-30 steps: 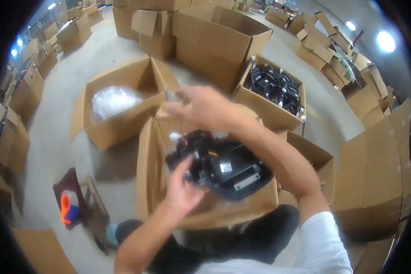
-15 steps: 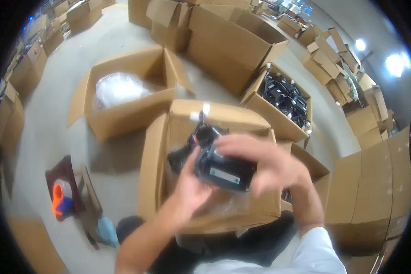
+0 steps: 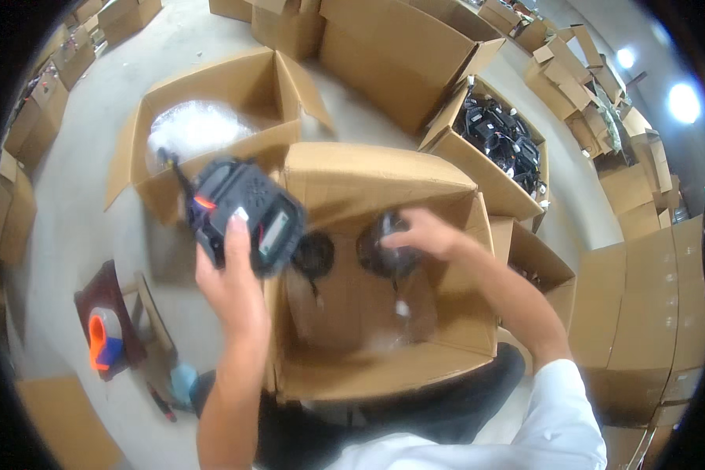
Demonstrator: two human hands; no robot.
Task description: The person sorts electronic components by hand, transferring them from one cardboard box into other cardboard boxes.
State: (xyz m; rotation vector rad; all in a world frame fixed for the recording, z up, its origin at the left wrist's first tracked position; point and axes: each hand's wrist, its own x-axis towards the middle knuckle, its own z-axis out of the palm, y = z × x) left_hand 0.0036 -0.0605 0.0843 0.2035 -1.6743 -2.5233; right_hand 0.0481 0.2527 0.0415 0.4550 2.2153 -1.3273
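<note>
My left hand (image 3: 235, 286) grips a black boxy device (image 3: 247, 210) with a grey label and a small orange mark, held up over the left wall of the open cardboard box (image 3: 384, 184) in front of me. My right hand (image 3: 424, 233) reaches into that box and closes on a round black part (image 3: 384, 251). A second round black part (image 3: 315, 254) hangs blurred between the two, near the device. Clear plastic film (image 3: 395, 329) lies on the box floor.
An open box with white bubble wrap (image 3: 200, 125) stands at the far left. Another open box full of black devices and cables (image 3: 501, 141) sits at the far right. An orange tape dispenser (image 3: 102, 341) lies on the floor at left. Stacked cardboard boxes ring the area.
Both hands held the black device together over the box. Now the left hand has carried it up and left alone, and the right hand has dropped into the box onto a round black part.
</note>
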